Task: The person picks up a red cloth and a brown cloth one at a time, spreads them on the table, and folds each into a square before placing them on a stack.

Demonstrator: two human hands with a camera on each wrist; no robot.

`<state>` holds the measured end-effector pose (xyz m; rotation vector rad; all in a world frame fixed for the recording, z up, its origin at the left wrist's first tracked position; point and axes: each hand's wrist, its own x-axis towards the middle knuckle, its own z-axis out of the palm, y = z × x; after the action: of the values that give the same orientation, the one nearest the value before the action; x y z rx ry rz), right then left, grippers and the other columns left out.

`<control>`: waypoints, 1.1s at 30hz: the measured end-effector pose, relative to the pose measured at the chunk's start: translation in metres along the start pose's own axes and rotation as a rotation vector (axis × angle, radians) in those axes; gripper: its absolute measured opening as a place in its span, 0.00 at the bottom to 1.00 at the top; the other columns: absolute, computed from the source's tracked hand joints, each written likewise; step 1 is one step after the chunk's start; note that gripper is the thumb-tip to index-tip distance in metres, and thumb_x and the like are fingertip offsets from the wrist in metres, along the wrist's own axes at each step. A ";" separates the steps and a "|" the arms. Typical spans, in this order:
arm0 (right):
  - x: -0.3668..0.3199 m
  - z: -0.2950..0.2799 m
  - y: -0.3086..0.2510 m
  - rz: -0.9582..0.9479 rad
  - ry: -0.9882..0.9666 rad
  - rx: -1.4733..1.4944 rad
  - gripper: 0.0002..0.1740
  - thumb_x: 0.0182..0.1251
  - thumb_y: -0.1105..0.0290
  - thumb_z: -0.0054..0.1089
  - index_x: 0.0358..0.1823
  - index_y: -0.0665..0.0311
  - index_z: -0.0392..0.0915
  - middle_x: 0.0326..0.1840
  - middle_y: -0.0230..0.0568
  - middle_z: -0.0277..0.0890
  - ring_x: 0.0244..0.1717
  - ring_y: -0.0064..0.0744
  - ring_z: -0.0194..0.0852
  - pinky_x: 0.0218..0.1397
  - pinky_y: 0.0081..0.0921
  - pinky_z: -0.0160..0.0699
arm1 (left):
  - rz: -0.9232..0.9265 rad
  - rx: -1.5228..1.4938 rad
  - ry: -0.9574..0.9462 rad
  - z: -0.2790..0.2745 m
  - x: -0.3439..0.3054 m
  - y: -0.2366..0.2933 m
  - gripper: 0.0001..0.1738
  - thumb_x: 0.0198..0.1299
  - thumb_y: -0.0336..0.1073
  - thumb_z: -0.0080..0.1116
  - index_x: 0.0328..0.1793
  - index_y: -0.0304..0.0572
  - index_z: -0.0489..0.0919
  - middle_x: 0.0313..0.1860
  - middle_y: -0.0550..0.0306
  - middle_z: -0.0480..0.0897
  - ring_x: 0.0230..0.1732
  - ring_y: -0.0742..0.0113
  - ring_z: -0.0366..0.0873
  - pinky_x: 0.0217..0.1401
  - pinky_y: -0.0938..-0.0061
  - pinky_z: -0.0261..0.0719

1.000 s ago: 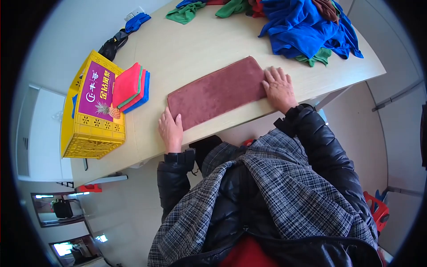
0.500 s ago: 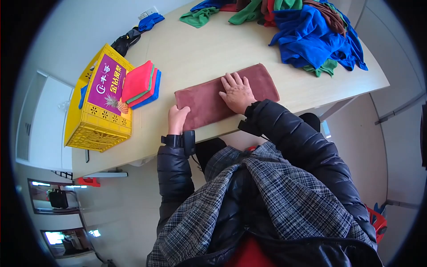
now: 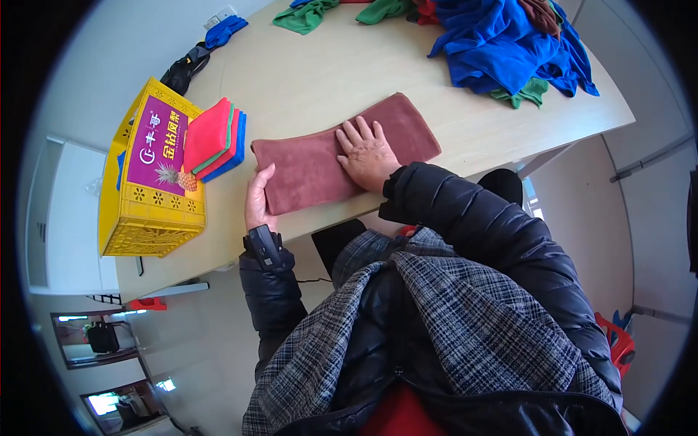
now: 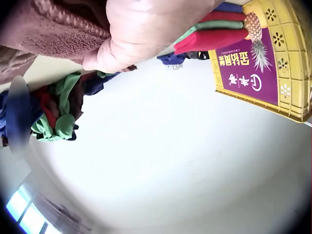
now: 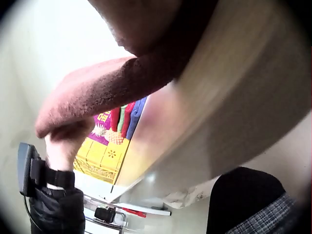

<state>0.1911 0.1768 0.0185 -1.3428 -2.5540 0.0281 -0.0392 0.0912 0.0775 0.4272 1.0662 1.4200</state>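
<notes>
A folded brown cloth (image 3: 313,171) lies on the table near its front edge, its left end raised. The left hand (image 3: 259,198) grips that left end, thumb on top and the other fingers hidden beneath. In the left wrist view the left hand (image 4: 146,29) is beside the cloth's stitched edge (image 4: 68,22). The right hand (image 3: 367,155) rests flat on the middle of the cloth, fingers spread. The right wrist view shows the cloth (image 5: 92,90) lifted at the left hand (image 5: 66,146).
A yellow crate (image 3: 156,218) stands at the table's left, with a stack of folded red, green and blue cloths (image 3: 211,142) against it. Crumpled blue cloths (image 3: 502,43) and green cloths (image 3: 305,16) lie at the far side. The table's front edge runs just below the brown cloth.
The right hand has moved left from the cloth's right end onto its middle. The left hand has taken hold of the left end, which is now lifted and shifted slightly left.
</notes>
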 end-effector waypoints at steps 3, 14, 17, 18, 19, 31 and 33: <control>-0.003 0.003 -0.012 -0.076 0.005 0.001 0.34 0.81 0.50 0.38 0.80 0.61 0.59 0.84 0.46 0.53 0.85 0.53 0.43 0.84 0.55 0.43 | 0.128 0.144 -0.122 0.048 -0.013 0.009 0.20 0.64 0.34 0.63 0.61 0.39 0.78 0.51 0.58 0.84 0.50 0.67 0.84 0.54 0.68 0.82; -0.060 -0.016 0.013 -0.332 0.086 0.190 0.31 0.73 0.55 0.50 0.72 0.65 0.68 0.74 0.49 0.65 0.79 0.51 0.55 0.83 0.56 0.44 | 0.151 0.440 -0.293 0.128 0.043 -0.017 0.12 0.64 0.32 0.62 0.51 0.35 0.79 0.39 0.58 0.83 0.39 0.70 0.83 0.45 0.74 0.82; -0.087 -0.022 0.024 -0.420 0.057 0.201 0.32 0.71 0.55 0.53 0.71 0.66 0.68 0.73 0.48 0.66 0.78 0.50 0.56 0.83 0.56 0.43 | 0.127 0.549 -0.313 0.148 0.063 -0.037 0.10 0.62 0.32 0.62 0.47 0.34 0.80 0.35 0.59 0.83 0.35 0.70 0.83 0.42 0.74 0.82; -0.093 -0.023 0.028 -0.461 0.059 0.211 0.32 0.71 0.55 0.54 0.71 0.66 0.68 0.73 0.48 0.66 0.78 0.49 0.56 0.84 0.55 0.43 | 0.123 0.612 -0.310 0.154 0.071 -0.046 0.08 0.62 0.32 0.62 0.44 0.36 0.80 0.34 0.59 0.83 0.34 0.70 0.82 0.40 0.74 0.82; -0.097 -0.024 0.030 -0.499 0.061 0.221 0.33 0.70 0.55 0.55 0.72 0.66 0.68 0.73 0.48 0.66 0.78 0.48 0.56 0.84 0.54 0.43 | 0.118 0.675 -0.308 0.160 0.078 -0.054 0.07 0.62 0.32 0.62 0.42 0.37 0.79 0.33 0.59 0.83 0.32 0.70 0.82 0.39 0.75 0.81; -0.105 -0.020 0.041 -0.497 0.052 0.307 0.36 0.66 0.54 0.59 0.72 0.66 0.67 0.76 0.49 0.64 0.81 0.47 0.54 0.87 0.47 0.39 | 0.134 0.979 -0.178 0.185 0.092 -0.092 0.13 0.64 0.40 0.66 0.38 0.38 0.77 0.30 0.58 0.82 0.25 0.69 0.82 0.29 0.73 0.81; -0.106 -0.018 0.042 -0.496 0.062 0.292 0.36 0.66 0.55 0.59 0.72 0.66 0.68 0.75 0.49 0.65 0.81 0.47 0.54 0.87 0.47 0.39 | 0.026 0.891 -0.161 0.182 0.075 -0.088 0.14 0.66 0.41 0.66 0.38 0.38 0.77 0.31 0.58 0.82 0.26 0.69 0.82 0.29 0.74 0.81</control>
<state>0.2868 0.1133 0.0074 -0.5801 -2.6269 0.2496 0.1418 0.2073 0.0742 1.1698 1.5264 0.8414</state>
